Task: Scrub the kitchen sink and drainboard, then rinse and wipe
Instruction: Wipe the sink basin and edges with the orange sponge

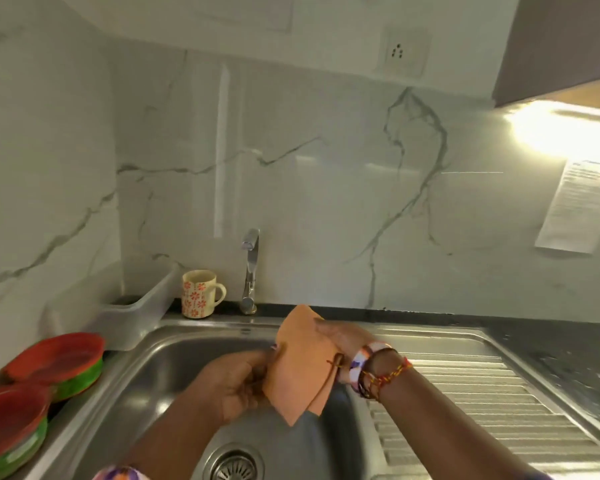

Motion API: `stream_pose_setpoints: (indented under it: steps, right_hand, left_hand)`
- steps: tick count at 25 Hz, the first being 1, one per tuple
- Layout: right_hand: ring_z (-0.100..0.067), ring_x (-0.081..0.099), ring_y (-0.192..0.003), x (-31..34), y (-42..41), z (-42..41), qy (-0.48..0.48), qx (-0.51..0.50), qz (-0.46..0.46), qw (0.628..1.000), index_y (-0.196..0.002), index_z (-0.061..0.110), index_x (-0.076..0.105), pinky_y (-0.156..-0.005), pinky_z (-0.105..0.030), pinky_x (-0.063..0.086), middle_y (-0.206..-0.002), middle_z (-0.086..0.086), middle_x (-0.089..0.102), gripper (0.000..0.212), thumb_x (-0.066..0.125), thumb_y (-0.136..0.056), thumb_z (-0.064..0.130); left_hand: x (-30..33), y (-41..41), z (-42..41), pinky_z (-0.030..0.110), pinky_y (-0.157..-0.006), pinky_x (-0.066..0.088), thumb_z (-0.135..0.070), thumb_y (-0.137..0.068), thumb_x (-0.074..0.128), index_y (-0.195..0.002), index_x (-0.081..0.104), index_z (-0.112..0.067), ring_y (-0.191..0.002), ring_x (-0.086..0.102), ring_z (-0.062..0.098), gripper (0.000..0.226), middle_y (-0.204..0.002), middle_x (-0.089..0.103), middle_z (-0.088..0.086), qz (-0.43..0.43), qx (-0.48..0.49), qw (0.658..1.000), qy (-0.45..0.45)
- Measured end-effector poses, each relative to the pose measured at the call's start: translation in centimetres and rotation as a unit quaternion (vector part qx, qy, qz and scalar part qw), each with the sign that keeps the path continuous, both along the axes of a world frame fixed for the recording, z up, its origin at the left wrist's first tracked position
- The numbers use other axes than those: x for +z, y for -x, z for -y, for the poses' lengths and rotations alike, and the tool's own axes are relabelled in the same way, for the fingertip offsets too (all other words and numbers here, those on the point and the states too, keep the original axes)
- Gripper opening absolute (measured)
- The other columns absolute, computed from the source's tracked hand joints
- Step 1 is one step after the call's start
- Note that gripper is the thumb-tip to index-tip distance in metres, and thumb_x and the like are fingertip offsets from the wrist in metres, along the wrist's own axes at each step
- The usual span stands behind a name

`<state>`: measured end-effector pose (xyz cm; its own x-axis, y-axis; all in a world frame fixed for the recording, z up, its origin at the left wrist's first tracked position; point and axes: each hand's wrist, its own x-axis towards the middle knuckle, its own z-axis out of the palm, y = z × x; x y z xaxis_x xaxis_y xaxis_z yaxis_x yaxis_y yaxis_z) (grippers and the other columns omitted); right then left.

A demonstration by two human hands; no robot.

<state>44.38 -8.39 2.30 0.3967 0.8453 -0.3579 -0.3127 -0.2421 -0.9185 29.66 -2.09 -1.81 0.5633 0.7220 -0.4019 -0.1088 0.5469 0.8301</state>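
An orange cloth (300, 362) hangs folded above the steel sink (153, 382). My left hand (232, 386) pinches its left edge. My right hand (340, 337), with bracelets at the wrist, grips its upper right part from behind. The ribbed drainboard (471, 403) lies to the right of the basin. The drain strainer (234, 464) shows at the basin's bottom. The faucet (250, 271) stands behind the sink, and no water runs from it.
A flowered mug (200, 294) sits beside the faucet on the back ledge. A white plastic tub (132, 317) stands in the left corner. Red and green plates (56, 365) are stacked left of the sink. Dark countertop (568, 355) extends right; a paper sheet (579, 206) hangs on the wall.
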Motion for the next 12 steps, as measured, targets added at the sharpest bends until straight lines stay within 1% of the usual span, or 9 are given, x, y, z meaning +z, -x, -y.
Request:
stream_pose_setpoints:
  steps: [1, 3, 5, 7, 8, 9, 10, 11, 12]
  right_hand:
    - [-0.031, 0.058, -0.092, 0.5, -0.6, 1.0, -0.001, -0.011, 0.007, 1.000, -0.113, 0.000, 0.054, -0.085, -0.045, 0.045, -0.096, -0.019, 0.060, 0.027, 0.059, -0.091, 0.017]
    - [-0.035, 0.055, -0.110, 1.9, -1.2, 3.1, -0.016, -0.020, 0.023, 0.999, -0.112, 0.000, 0.055, -0.094, -0.046, 0.043, -0.105, -0.019, 0.060, 0.028, 0.059, -0.091, 0.020]
    - [-0.034, 0.052, -0.119, 3.1, -1.7, 4.7, -0.035, -0.020, 0.050, 0.998, -0.115, 0.001, 0.055, -0.103, -0.045, 0.040, -0.115, -0.017, 0.059, 0.031, 0.057, -0.093, 0.022]
    - [-0.032, 0.055, -0.115, 4.2, -2.0, 5.7, -0.036, -0.004, 0.078, 0.996, -0.115, 0.001, 0.056, -0.106, -0.047, 0.039, -0.119, -0.015, 0.059, 0.032, 0.056, -0.093, 0.024]
    - [-0.031, 0.057, -0.107, 4.8, -1.9, 6.2, -0.037, 0.001, 0.081, 0.996, -0.109, 0.003, 0.059, -0.104, -0.049, 0.040, -0.115, -0.017, 0.060, 0.027, 0.056, -0.092, 0.023]
    - [-0.030, 0.057, -0.099, 5.5, -1.8, 6.8, -0.039, 0.002, 0.084, 0.996, -0.104, 0.004, 0.059, -0.101, -0.050, 0.042, -0.109, -0.017, 0.060, 0.021, 0.057, -0.092, 0.021]
    - [-0.030, 0.056, -0.094, 6.1, -1.8, 7.4, -0.037, -0.011, 0.099, 0.994, -0.104, 0.007, 0.059, -0.098, -0.050, 0.044, -0.107, -0.017, 0.058, 0.019, 0.059, -0.090, 0.020]
    - [-0.030, 0.056, -0.092, 6.5, -1.9, 7.9, -0.031, -0.024, 0.120, 0.992, -0.110, 0.008, 0.058, -0.094, -0.050, 0.046, -0.110, -0.017, 0.056, 0.025, 0.061, -0.089, 0.020]
    - [-0.032, 0.057, -0.092, 6.8, -2.0, 8.5, -0.021, -0.028, 0.142, 0.989, -0.115, 0.009, 0.056, -0.091, -0.051, 0.048, -0.114, -0.018, 0.055, 0.032, 0.063, -0.087, 0.022]
  left_hand:
    - [0.7, -0.6, 0.7, 0.040, -0.065, 0.050, -0.007, -0.071, 0.072, -0.099, 0.059, 0.003, -0.088, 0.056, 0.030, 0.033, -0.097, 0.059, 0.020, -0.003, -0.010, 1.000, -0.014]
    - [2.3, -1.5, 2.4, 0.044, -0.070, 0.052, -0.006, -0.070, 0.072, -0.107, 0.057, 0.004, -0.094, 0.057, 0.033, 0.042, -0.105, 0.060, 0.021, -0.003, -0.052, 0.998, -0.046]
    - [3.8, -2.1, 4.2, 0.040, -0.070, 0.053, -0.003, -0.077, 0.068, -0.106, 0.058, 0.005, -0.088, 0.059, 0.030, 0.031, -0.099, 0.062, 0.020, -0.016, -0.082, 0.990, -0.110]
    - [5.0, -2.6, 5.7, 0.030, -0.057, 0.054, -0.001, -0.081, 0.067, -0.097, 0.061, 0.004, -0.077, 0.060, 0.024, 0.018, -0.087, 0.063, 0.015, -0.061, -0.063, 0.975, -0.205]
    - [5.8, -2.7, 6.4, 0.027, -0.054, 0.051, -0.001, -0.080, 0.069, -0.089, 0.062, 0.002, -0.072, 0.059, 0.021, 0.012, -0.082, 0.063, 0.013, -0.086, -0.046, 0.963, -0.251]
    - [6.6, -2.6, 6.7, 0.025, -0.054, 0.049, -0.003, -0.079, 0.071, -0.082, 0.061, -0.001, -0.069, 0.058, 0.021, 0.011, -0.079, 0.062, 0.013, -0.109, -0.032, 0.950, -0.290]
    - [7.5, -2.5, 7.0, 0.026, -0.056, 0.047, -0.006, -0.077, 0.074, -0.079, 0.061, -0.004, -0.068, 0.058, 0.021, 0.014, -0.078, 0.061, 0.013, -0.133, -0.026, 0.939, -0.315]
    - [8.4, -2.3, 7.2, 0.028, -0.059, 0.046, -0.010, -0.076, 0.075, -0.079, 0.060, -0.006, -0.072, 0.058, 0.023, 0.016, -0.080, 0.062, 0.013, -0.149, -0.022, 0.933, -0.327]
    - [9.4, -2.0, 7.6, 0.031, -0.065, 0.048, -0.012, -0.075, 0.076, -0.081, 0.060, -0.007, -0.078, 0.059, 0.026, 0.017, -0.085, 0.063, 0.014, -0.143, -0.022, 0.935, -0.323]
